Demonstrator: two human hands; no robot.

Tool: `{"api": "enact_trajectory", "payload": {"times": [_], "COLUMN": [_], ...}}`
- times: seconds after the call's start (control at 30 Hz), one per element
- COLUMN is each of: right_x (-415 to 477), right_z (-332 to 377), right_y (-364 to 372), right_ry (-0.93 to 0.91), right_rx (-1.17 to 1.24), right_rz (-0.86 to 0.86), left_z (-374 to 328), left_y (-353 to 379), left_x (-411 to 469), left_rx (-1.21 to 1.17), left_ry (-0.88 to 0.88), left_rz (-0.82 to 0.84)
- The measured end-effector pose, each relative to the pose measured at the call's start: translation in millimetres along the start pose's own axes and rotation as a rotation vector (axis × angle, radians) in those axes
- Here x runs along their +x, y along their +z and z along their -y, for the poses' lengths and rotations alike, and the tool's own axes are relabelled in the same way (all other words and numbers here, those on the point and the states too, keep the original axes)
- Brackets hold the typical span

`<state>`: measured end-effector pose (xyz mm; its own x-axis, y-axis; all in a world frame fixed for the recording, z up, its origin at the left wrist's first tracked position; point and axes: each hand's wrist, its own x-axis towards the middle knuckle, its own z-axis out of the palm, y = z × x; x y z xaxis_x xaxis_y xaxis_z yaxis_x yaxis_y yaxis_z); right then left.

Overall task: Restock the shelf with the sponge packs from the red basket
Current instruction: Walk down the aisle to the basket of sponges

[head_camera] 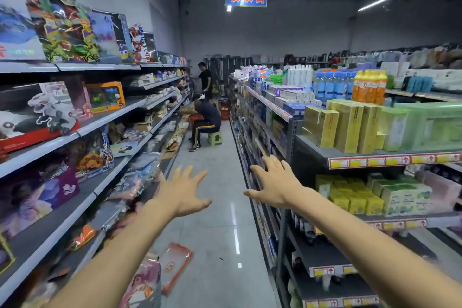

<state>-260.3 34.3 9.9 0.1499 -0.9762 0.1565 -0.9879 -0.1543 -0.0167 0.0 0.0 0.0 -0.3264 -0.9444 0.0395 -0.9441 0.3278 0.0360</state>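
both hands out in the aisle, holding nothing.
left hand [182, 192] and right hand [275, 182] are stretched forward, fingers spread wide and straight, palms down. the right hand is just beside the near end of the grey shelf unit [375, 161]; cannot tell if its fingertips touch it. the left hand is over the floor, left of that unit. a red basket [224, 110] stands on the floor far down the unit's aisle side, near a seated person [207, 117]. yellow and green packs [355, 197] sit on the unit's second shelf; contents unreadable.
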Motion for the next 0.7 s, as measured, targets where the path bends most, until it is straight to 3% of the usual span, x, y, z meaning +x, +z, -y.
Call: {"api": "enact_trajectory", "payload": {"times": [0.3,0.5,0.7], "right_x": [61,99,195], "right_z": [-49,-44,-33], "right_y": [126,193,265], "right_ry": [-0.041,-0.055,-0.064], "right_rx": [0.080,0.166,0.205], "right_rz": [0.087,0.150,0.311], "left_z": [2,39,98], "left_y": [117,194,246], "left_x": [82,108,176], "left_rx": [-0.124,-0.080,-0.121], "left_ry": [-0.002,-0.016,-0.074], "left_rz": [-0.063,0.015,0.116]}}
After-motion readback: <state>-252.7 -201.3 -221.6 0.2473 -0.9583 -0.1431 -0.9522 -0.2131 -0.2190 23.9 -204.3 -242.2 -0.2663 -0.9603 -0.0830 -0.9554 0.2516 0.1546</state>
